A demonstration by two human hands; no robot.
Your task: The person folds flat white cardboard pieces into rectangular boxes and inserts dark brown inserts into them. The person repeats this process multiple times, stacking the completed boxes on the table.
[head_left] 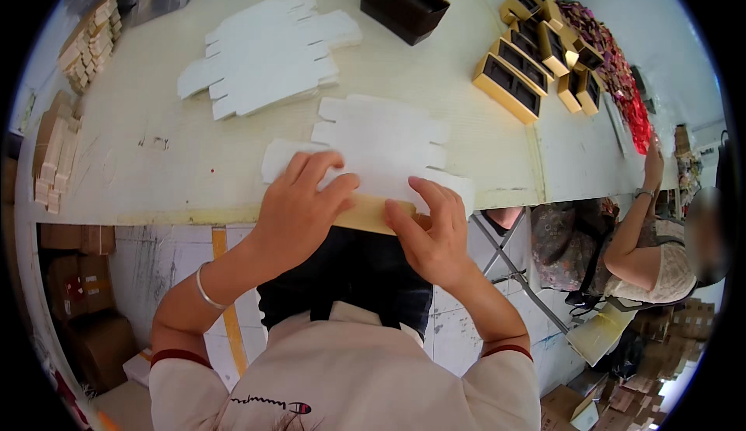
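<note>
In front of me at the table's near edge lies a flat, die-cut white cardboard box blank, with notched flaps. Its near strip is turned up and shows a gold side. My left hand grips the left part of that strip, fingers bent over the white face. On the right part, my right hand has its thumb against the gold and its forefinger curved above. The undersides of both grips are hidden. Farther off to the left lies a stack of similar white blanks.
Dark brown plastic trays stand at the back. Gold boxes with dark inserts cluster at the right, beside red wrapped pieces. Folded cartons line the left edge. A co-worker sits at the right, one hand by the red pieces.
</note>
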